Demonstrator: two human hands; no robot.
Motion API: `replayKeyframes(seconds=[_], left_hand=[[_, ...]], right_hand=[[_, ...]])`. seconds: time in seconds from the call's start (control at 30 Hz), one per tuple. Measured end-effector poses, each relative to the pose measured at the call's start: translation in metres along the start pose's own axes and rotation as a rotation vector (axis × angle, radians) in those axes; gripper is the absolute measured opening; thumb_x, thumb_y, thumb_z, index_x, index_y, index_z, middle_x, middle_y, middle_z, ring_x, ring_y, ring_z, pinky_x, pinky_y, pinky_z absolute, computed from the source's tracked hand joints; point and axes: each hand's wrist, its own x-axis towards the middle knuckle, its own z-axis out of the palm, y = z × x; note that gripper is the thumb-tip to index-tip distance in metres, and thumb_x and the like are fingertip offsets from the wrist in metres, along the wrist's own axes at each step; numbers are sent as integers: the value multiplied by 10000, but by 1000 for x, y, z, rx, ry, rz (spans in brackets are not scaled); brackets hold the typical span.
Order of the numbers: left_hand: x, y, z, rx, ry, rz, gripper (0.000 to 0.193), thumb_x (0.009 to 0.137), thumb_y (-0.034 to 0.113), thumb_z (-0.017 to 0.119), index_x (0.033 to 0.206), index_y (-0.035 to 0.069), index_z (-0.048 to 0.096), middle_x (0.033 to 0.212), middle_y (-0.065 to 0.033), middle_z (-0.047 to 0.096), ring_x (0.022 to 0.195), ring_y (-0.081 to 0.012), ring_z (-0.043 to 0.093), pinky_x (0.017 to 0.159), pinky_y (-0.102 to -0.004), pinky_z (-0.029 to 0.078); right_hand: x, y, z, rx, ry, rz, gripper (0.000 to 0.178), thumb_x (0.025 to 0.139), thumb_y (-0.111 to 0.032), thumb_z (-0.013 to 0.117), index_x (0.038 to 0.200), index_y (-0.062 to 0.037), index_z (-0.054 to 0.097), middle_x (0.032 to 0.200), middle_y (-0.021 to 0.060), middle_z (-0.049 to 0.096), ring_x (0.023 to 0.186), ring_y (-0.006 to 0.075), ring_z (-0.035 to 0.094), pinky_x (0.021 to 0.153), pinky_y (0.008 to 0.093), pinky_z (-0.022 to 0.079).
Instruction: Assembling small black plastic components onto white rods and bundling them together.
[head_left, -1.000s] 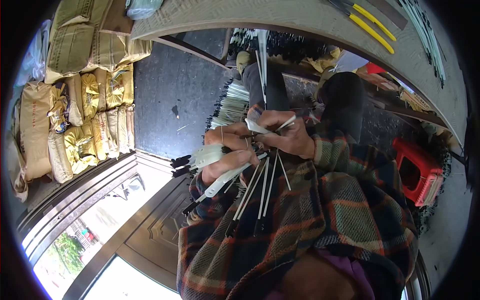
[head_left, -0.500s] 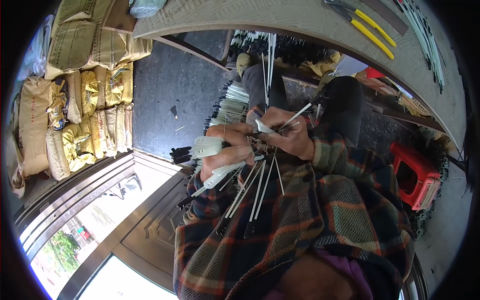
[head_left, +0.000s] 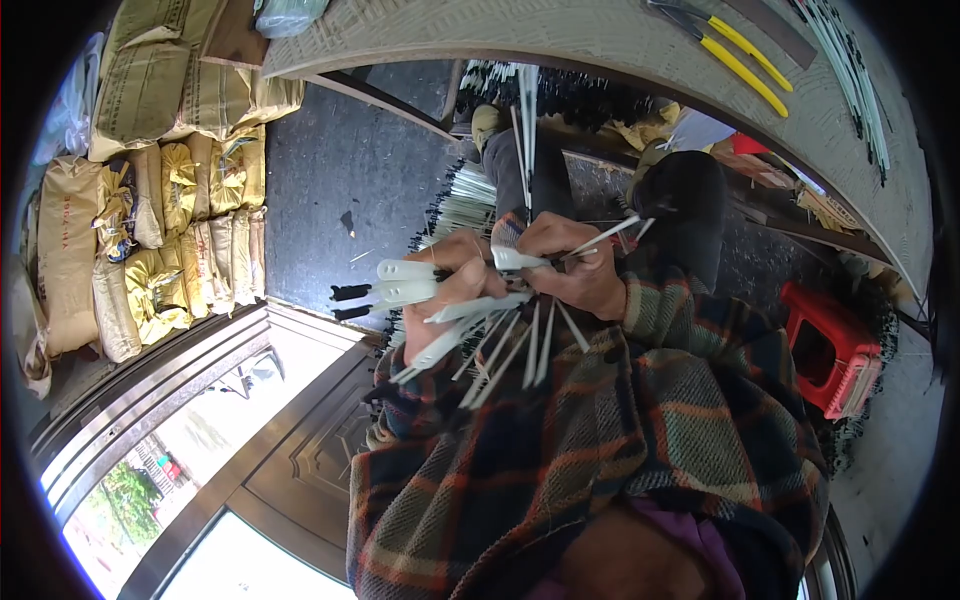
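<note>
My left hand (head_left: 450,285) is closed around a bundle of white flat plastic pieces with small holes (head_left: 408,292) and thin white rods (head_left: 538,345). The pieces and rods fan out toward my lap and to the left, some ending in black tips (head_left: 350,293). My right hand (head_left: 582,270) is close beside it, fingers pinched at a short white plastic piece (head_left: 512,259) between the two hands. Other thin rods (head_left: 605,236) stick out past the right fingers. Exactly how the pieces join is hidden by the fingers.
Black-tipped white rods (head_left: 470,205) lie stacked beside my leg. The curved-looking tabletop (head_left: 560,45) ahead carries yellow-handled pliers (head_left: 735,60) and more rods (head_left: 850,90). A red plastic stool (head_left: 825,345) is at right, and stacked sacks (head_left: 185,190) are at left.
The white piece between my hands has turned and shifted left. The rods in the left hand have swung and are blurred; the flat pieces at left have spread apart slightly.
</note>
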Motion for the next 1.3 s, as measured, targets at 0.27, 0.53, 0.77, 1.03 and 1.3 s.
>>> replayKeyframes(seconds=[0.27, 0.53, 0.77, 1.03, 1.3], left_hand=[[1, -4, 19, 221, 249, 224, 75, 784, 20, 584, 798, 10, 511, 755, -59, 509, 643, -110, 487, 588, -218, 399], [-17, 1, -13, -47, 367, 168, 207, 812, 174, 566, 888, -11, 515, 804, -152, 579, 564, -97, 486, 483, -203, 394], [-10, -19, -43, -62, -34, 548, 200, 758, 189, 616, 752, 2, 546, 666, -150, 560, 561, -187, 532, 484, -279, 443], [9, 6, -61, -219, -868, 492, 146, 640, 15, 636, 743, -88, 637, 677, -236, 617, 402, -170, 521, 349, -264, 393], [-47, 5, -80, -97, -673, 393, 114, 657, 61, 619, 704, -41, 642, 679, -175, 633, 433, -174, 519, 392, -275, 372]], right_hand=[[0, -7, -3, -112, 12, -48, 186, 722, 29, 626, 905, -2, 617, 843, 100, 605, 749, 185, 578, 705, 316, 458], [-10, 10, -75, 286, -365, 528, 540, 932, -414, 332, 1175, 39, 496, 1150, 146, 528, 1052, 212, 515, 931, 320, 388], [-34, 44, -177, -217, -264, 1186, 408, 890, -226, 522, 1223, 3, 464, 1225, 139, 482, 1157, 164, 449, 918, 285, 396], [28, 94, -79, 217, -342, 537, 798, 818, -170, 620, 1383, -21, 76, 1219, 214, 474, 1125, 255, 488, 942, 335, 394], [-2, 68, 15, 392, -382, 779, 112, 811, -51, 584, 904, -4, 542, 851, 93, 611, 905, 165, 582, 821, 277, 442]])
